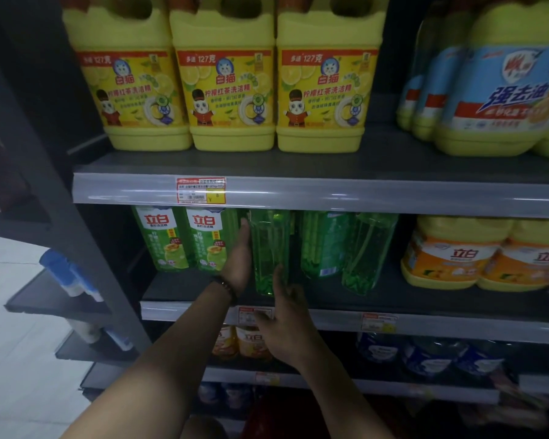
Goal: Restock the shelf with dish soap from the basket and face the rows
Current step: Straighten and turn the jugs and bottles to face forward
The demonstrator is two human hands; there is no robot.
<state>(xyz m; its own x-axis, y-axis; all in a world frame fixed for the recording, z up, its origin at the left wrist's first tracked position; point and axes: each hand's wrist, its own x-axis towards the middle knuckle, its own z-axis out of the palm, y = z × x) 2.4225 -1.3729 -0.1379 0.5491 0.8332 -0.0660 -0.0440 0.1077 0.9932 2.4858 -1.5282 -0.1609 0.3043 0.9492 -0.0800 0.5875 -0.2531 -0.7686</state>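
Observation:
A clear green dish soap bottle [270,248] stands on the middle shelf [393,302], turned so its label faces away. My left hand [239,264] lies flat against the bottle's left side, fingers pointing up. My right hand [287,324] is below and in front of it, one fingertip touching the bottle's lower right edge. Left of it stand two green bottles [184,239] with labels facing out. To the right are two more green bottles [346,248], turned sideways. The basket is not clearly in view.
Three yellow jugs [229,80] line the top shelf [298,193], with blue-labelled jugs [488,90] at right. Orange-labelled jugs [485,255] fill the middle shelf's right end. Lower shelves hold orange bottles [241,342] and blue bottles [425,356]. A dark upright post [61,191] stands at left.

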